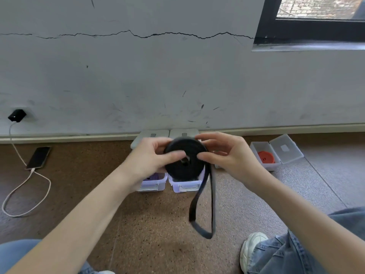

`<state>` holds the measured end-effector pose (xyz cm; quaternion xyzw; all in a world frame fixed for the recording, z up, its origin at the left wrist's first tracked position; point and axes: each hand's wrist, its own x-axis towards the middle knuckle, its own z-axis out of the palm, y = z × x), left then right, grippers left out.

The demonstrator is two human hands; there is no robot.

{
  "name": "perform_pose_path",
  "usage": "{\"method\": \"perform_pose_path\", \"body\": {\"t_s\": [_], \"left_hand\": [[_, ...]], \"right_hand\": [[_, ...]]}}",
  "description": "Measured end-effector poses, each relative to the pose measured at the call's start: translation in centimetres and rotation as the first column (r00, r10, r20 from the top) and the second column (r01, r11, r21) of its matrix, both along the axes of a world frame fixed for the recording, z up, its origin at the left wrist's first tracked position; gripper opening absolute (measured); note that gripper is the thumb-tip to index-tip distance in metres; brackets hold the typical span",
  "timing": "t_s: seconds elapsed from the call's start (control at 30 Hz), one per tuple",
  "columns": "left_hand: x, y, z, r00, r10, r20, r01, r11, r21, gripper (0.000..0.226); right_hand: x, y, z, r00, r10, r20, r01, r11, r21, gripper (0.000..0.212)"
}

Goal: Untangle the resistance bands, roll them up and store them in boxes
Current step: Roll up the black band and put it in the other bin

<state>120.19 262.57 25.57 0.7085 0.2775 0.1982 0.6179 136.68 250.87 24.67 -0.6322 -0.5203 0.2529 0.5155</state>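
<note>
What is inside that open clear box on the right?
The open box holds a rolled orange band, lying flat. Anything beneath the roll is covered.

1. A plain indoor room, likely a home or bare studio — the grey wall [158, 76] is cracked and scuffed.
2. Speckled cork-like floor [154, 224], a dark-framed window [308, 26].
3. A phone [38, 157] charges on the floor — its cable [23, 194] runs to a wall plug [16, 115].
</note>
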Motion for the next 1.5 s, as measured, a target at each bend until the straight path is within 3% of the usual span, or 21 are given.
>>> {"method": "perform_pose_path", "body": {"t_s": [0.1,0.2,0.4,0.47,0.57,0.6,0.67,0.8,0.93,1.03,1.1,1.2,1.3,1.37,1.43,1.5], "left_hand": [[0.0,0.8,0.8,0.971,0.164,0.173,-0.130,0.973,-0.189,0.027],[0.4,0.3,0.7,0.955,0.208,0.213,-0.143,0.948,-0.285,0.029],[0.8,-0.3,-0.8,0.945,0.223,0.239,-0.142,0.939,-0.314,0.034],[0.3,0.2,-0.7,0.984,0.095,0.154,-0.053,0.965,-0.257,0.032],[-0.4,0.8,-0.6,0.986,-0.128,-0.110,0.131,0.991,0.021,0.026],[-0.3,0.6,-0.7,0.976,-0.162,-0.148,0.174,0.982,0.074,0.025],[0.0,0.2,-0.9,0.975,-0.158,-0.159,0.182,0.971,0.155,0.024],[-0.1,0.0,-1.0,0.990,-0.125,-0.073,0.136,0.973,0.185,0.032],[0.2,0.1,-0.5,0.990,0.028,0.139,-0.025,0.999,-0.022,0.029],[0.9,0.1,-0.7,0.944,0.238,0.229,-0.180,0.952,-0.246,0.022],[1.1,-0.2,-1.4,0.942,0.271,0.195,-0.215,0.939,-0.269,0.022],[0.3,0.4,-1.9,0.995,0.099,0.030,-0.093,0.983,-0.161,0.034],[-0.8,1.0,-1.5,0.967,-0.194,-0.164,0.188,0.981,-0.056,0.030],[-0.5,0.3,-1.7,0.938,-0.234,-0.256,0.266,0.959,0.100,0.021],[0.1,-0.3,-2.0,0.944,-0.171,-0.282,0.256,0.920,0.299,0.018],[0.0,-0.1,-1.5,0.971,-0.133,-0.198,0.186,0.942,0.279,0.024]], "right_hand": [[0.4,0.1,0.2,0.983,-0.051,-0.179,0.056,0.998,0.024,0.023],[-0.1,0.4,0.1,0.987,-0.024,-0.160,0.026,1.000,0.011,0.012],[-0.6,0.1,-0.3,0.974,-0.016,-0.227,0.022,0.999,0.025,0.022],[-0.1,-0.1,-0.1,0.987,-0.030,-0.157,0.032,0.999,0.013,0.022],[0.0,-0.3,0.4,0.986,0.029,0.162,-0.021,0.999,-0.047,0.023],[-0.1,-0.3,0.5,0.967,0.053,0.250,-0.037,0.997,-0.066,0.023],[-0.3,-0.2,0.5,0.957,0.076,0.280,-0.056,0.995,-0.079,0.022],[-0.4,-0.2,0.5,0.991,0.079,0.108,-0.074,0.996,-0.054,0.019],[-0.3,0.0,0.2,0.940,0.020,-0.341,-0.013,1.000,0.025,0.026],[-0.7,0.4,-0.4,0.926,-0.034,-0.377,0.040,0.999,0.006,0.023],[-0.8,0.4,-0.8,0.907,-0.021,-0.421,0.016,1.000,-0.016,0.016],[-0.2,0.0,-0.8,0.956,-0.035,-0.292,0.011,0.996,-0.085,0.016],[0.0,-0.2,-0.5,0.995,0.038,0.089,-0.024,0.988,-0.151,0.020],[-0.7,-0.2,-0.5,0.962,0.127,0.243,-0.085,0.981,-0.173,0.025],[-1.1,-0.1,-0.6,0.963,0.138,0.229,-0.105,0.983,-0.152,0.026],[-0.8,0.1,-0.6,0.991,0.096,0.094,-0.086,0.990,-0.109,0.025]]}}
